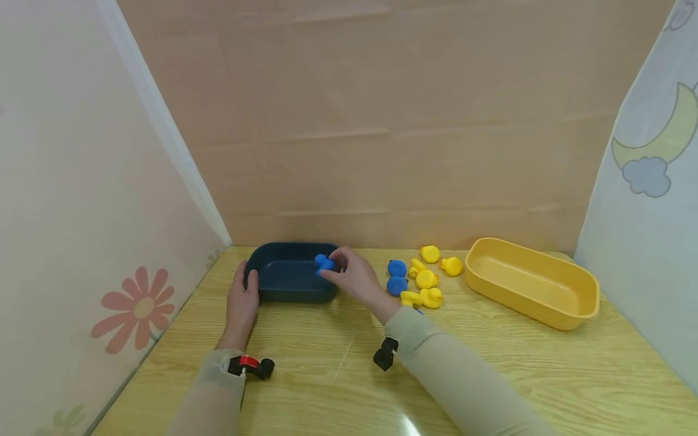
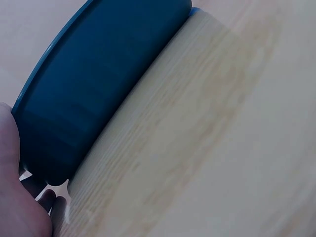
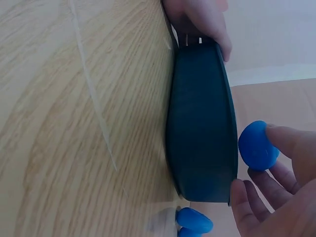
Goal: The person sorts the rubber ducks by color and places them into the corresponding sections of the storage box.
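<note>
The right hand [image 1: 357,278] pinches a smooth blue duck [image 3: 258,146] above the dark tray [image 1: 291,296] the left hand [image 1: 242,303] grips; loose ducks [image 1: 427,279] lie between it and a rounded yellow tray [image 1: 518,301].

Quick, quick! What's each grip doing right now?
Left grip: holding the dark blue tub at one end.
Right grip: closed, pinching a blue toy duck.

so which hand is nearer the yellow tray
Right. The right hand holds a blue duck, left of the yellow tray; the left hand is farther left, holding the dark tray.
</note>
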`<state>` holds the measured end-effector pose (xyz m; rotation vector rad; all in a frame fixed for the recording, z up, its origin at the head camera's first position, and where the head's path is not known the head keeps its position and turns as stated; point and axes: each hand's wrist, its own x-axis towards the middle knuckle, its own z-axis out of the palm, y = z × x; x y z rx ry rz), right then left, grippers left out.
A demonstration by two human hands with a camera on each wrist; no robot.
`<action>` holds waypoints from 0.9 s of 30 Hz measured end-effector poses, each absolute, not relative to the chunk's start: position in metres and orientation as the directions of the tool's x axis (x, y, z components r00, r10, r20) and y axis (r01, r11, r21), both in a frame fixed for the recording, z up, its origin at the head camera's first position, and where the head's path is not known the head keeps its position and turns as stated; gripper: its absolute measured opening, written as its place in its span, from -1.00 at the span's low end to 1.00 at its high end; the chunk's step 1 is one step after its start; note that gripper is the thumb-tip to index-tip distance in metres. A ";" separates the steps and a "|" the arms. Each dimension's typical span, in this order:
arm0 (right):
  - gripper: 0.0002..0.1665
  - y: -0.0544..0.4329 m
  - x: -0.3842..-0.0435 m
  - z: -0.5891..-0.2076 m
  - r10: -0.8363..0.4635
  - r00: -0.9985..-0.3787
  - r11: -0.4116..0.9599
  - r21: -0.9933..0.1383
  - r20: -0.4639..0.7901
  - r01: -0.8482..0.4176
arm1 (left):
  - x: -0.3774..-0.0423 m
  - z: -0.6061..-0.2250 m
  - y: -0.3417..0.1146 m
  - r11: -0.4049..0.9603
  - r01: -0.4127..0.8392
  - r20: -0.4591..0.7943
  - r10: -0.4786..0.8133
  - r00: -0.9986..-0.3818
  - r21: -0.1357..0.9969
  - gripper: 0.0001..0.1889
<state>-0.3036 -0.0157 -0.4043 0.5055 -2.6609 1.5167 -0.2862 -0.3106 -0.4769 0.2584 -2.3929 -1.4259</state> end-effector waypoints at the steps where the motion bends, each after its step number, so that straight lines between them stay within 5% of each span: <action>1: -0.53 -0.016 -0.304 -0.405 -0.259 -0.947 0.474 -0.829 0.190 -0.296 | -0.286 -0.476 -0.311 0.478 0.015 0.193 -0.326 -0.926 0.878 -0.22; 27: -0.14 0.024 -0.344 -0.416 -0.268 -0.957 0.534 -0.809 0.113 -0.245 | -0.287 -0.480 -0.314 0.464 0.053 0.213 -0.300 -0.930 0.884 -0.22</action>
